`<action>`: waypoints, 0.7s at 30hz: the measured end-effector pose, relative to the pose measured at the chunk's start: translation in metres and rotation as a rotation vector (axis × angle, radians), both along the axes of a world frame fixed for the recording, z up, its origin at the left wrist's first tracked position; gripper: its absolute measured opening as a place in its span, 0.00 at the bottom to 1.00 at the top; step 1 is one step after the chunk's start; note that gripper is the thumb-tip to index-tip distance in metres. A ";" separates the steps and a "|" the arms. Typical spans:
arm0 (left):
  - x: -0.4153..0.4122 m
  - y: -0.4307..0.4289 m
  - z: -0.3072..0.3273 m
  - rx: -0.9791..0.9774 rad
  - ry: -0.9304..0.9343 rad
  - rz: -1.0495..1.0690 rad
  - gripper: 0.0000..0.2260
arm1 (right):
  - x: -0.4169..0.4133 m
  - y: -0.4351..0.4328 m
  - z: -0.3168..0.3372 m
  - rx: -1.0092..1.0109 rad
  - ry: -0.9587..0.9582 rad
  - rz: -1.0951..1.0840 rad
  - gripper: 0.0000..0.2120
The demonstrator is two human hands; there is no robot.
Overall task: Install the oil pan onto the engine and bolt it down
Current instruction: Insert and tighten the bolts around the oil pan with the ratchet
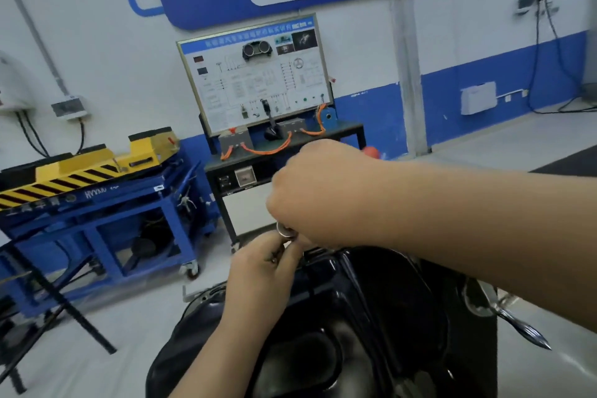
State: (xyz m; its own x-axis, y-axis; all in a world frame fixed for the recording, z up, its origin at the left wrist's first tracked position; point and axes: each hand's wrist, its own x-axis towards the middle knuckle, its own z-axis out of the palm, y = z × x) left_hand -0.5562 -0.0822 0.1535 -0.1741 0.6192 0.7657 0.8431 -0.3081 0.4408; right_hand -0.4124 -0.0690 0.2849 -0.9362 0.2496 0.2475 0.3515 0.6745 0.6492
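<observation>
Right hand [323, 194] over the far rim of the oil pan [349, 310], fisted round a driver [285, 231] — red handle end poking out past the knuckles, silver collar showing just below the fist. Left hand [263, 263] directly under it, fingertips pinched on the driver's lower end, right at the pan's far edge. Bolt between the fingers or not: can't tell, too blurred. Both forearms bare, reaching in over the pan.

Oil pan black and glossy, bulged side up, filling the near bottom of view. Chrome handle [517, 329] sticking out to the right of the pan.

Beyond the pan: black bench [342, 131] with a white wiring training board [255, 74] upright on it, orange cables [268, 149] looped along its base. Left of the pan: blue wheeled cart [106, 223] carrying a yellow unit [142, 152] with black hazard stripes. Nearer on that same side, black crossed stand legs [55, 297].

Pale grey floor [129, 333] all round the pan, dark mat far right. Back wall [355, 52] behind the pan white over a blue band — blue-framed display boards up top, cables hanging from wall boxes.
</observation>
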 end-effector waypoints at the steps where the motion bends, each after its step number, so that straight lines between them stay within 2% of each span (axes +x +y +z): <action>1: 0.001 0.000 0.001 -0.014 0.016 -0.002 0.17 | 0.000 -0.001 -0.004 -0.050 0.041 -0.076 0.14; 3: 0.005 -0.002 0.004 -0.051 0.027 0.012 0.10 | 0.003 -0.005 -0.011 -0.163 0.128 -0.169 0.20; 4: 0.006 -0.003 0.005 -0.064 0.030 0.025 0.09 | 0.004 -0.006 -0.015 -0.201 0.162 -0.192 0.22; 5: 0.006 -0.005 0.006 -0.055 0.046 0.033 0.12 | 0.003 -0.007 -0.017 -0.205 0.159 -0.213 0.22; 6: 0.006 -0.005 0.005 -0.025 0.084 0.031 0.16 | 0.002 -0.009 -0.016 -0.163 0.106 -0.202 0.20; 9: 0.009 -0.010 0.006 0.023 0.201 0.034 0.11 | 0.005 -0.006 -0.008 0.115 -0.148 0.068 0.05; 10: 0.009 -0.009 0.005 0.024 0.212 0.038 0.11 | 0.007 -0.004 -0.004 0.194 -0.199 0.132 0.06; 11: 0.009 -0.009 0.005 0.012 0.206 0.046 0.11 | 0.009 -0.002 0.001 0.203 -0.209 0.176 0.07; 13: 0.008 -0.009 0.004 -0.027 0.175 0.054 0.11 | 0.009 -0.001 0.002 0.146 -0.163 0.126 0.05; 16: 0.007 -0.010 0.005 -0.048 0.091 0.048 0.10 | 0.007 -0.003 -0.009 0.017 -0.016 -0.031 0.21; 18: 0.007 -0.012 0.007 -0.068 0.046 0.020 0.07 | 0.009 0.001 -0.016 -0.090 0.035 -0.066 0.23; 21: 0.012 -0.012 0.009 -0.012 0.200 0.027 0.14 | 0.016 0.011 -0.013 0.116 -0.099 0.188 0.11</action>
State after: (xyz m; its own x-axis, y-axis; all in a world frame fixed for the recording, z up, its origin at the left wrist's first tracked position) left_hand -0.5439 -0.0944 0.1622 -0.0361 0.6258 0.7792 0.9220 -0.2798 0.2675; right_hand -0.3965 -0.0580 0.2717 -0.9846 0.0439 0.1689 0.1575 0.6407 0.7515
